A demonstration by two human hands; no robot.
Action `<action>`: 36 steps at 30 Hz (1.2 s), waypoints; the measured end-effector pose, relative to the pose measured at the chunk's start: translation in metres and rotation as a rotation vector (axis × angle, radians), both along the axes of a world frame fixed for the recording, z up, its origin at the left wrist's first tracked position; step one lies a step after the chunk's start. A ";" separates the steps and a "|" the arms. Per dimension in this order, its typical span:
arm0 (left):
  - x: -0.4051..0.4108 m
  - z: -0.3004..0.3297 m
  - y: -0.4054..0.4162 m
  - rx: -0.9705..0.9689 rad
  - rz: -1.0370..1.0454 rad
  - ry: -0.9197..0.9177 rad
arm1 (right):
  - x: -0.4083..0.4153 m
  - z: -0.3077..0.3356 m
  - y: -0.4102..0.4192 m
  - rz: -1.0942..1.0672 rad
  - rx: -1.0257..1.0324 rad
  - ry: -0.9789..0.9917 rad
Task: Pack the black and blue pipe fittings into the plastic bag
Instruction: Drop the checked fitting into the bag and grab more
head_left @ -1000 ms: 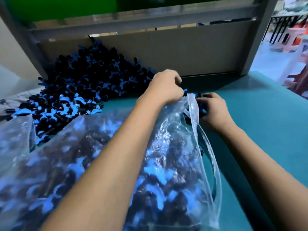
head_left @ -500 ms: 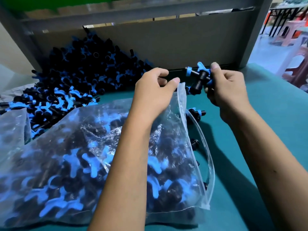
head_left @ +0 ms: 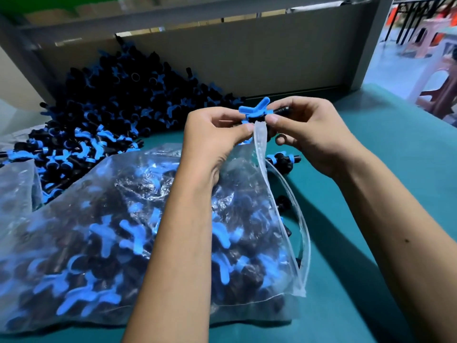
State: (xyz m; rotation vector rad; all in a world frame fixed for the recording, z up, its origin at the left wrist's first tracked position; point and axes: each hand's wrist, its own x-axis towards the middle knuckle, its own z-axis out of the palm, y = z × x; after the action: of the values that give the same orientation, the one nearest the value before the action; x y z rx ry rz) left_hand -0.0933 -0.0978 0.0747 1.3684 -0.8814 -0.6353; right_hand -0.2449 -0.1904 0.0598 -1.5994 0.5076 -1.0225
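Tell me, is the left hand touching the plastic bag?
Touching. The head view shows the left hand pinching the top edge of the plastic bag between thumb and fingers, lifting the opening beside the right hand.

The teal table [head_left: 371, 169] carries a fittings pile [head_left: 111, 107] and a filled bag [head_left: 99, 231].

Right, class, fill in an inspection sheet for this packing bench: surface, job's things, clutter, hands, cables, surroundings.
Surface: teal table top.
Job's things: plastic bag, mostly full, mouth open; heap of fittings behind it; held fittings at the bag's mouth.
Clutter: loose fitting beside the bag.
Hands: left hand pinches the bag's rim; right hand holds the fittings.
Cables: nothing seen.
Surroundings: grey board; stools.
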 end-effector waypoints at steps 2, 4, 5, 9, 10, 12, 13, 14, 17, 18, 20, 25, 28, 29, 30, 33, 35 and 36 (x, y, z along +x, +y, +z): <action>0.000 -0.001 0.001 -0.004 -0.009 -0.025 | 0.001 0.000 0.001 -0.029 -0.056 0.012; 0.004 0.000 0.002 -0.019 -0.003 -0.046 | 0.001 -0.001 0.000 -0.061 -0.052 -0.018; 0.007 0.002 0.003 -0.029 0.005 -0.053 | -0.002 -0.001 -0.004 -0.087 -0.014 -0.054; 0.012 0.005 0.004 -0.051 -0.008 -0.038 | -0.014 -0.003 -0.015 -0.126 0.083 -0.136; 0.007 0.004 0.003 -0.043 -0.019 -0.039 | -0.012 -0.003 -0.013 -0.103 0.056 -0.121; -0.002 0.003 0.000 -0.033 -0.035 -0.040 | -0.004 -0.005 -0.007 -0.046 -0.027 -0.070; -0.003 0.003 -0.001 -0.032 -0.031 -0.048 | -0.001 -0.006 -0.005 -0.032 -0.056 -0.051; -0.002 0.003 -0.001 -0.029 -0.022 -0.060 | 0.001 -0.007 -0.005 -0.029 -0.062 -0.047; 0.010 0.004 0.003 -0.029 -0.020 -0.040 | -0.004 -0.007 -0.011 -0.084 0.053 -0.138; 0.012 0.005 0.004 -0.030 -0.024 -0.020 | -0.006 -0.008 -0.014 -0.118 0.093 -0.177; 0.009 0.006 0.004 -0.035 -0.015 0.009 | -0.006 -0.009 -0.015 -0.209 0.051 -0.194; -0.012 0.005 -0.007 -0.102 0.209 0.011 | 0.000 -0.015 -0.012 -0.356 -0.399 0.104; -0.023 0.006 -0.009 -0.103 0.220 -0.014 | 0.004 -0.018 -0.006 -0.301 -0.490 0.110; -0.024 0.005 -0.010 -0.095 0.215 -0.058 | 0.005 -0.018 -0.006 -0.320 -0.486 0.099; -0.024 0.006 -0.010 -0.081 0.206 -0.107 | 0.006 -0.019 -0.006 -0.337 -0.471 0.093; -0.022 0.007 -0.008 -0.057 0.073 -0.227 | 0.008 -0.017 -0.009 -0.309 -0.164 -0.072; -0.018 0.011 -0.002 -0.007 -0.059 -0.460 | 0.006 -0.013 -0.011 -0.248 0.245 -0.283; -0.016 0.013 0.002 0.015 -0.137 -0.598 | 0.002 -0.013 -0.014 -0.218 0.385 -0.327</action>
State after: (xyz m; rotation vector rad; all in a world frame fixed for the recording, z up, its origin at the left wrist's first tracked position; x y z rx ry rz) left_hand -0.1090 -0.0960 0.0873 1.5476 -1.4579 -0.3308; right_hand -0.2430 -0.2044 0.0468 -1.0296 0.6187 -1.2375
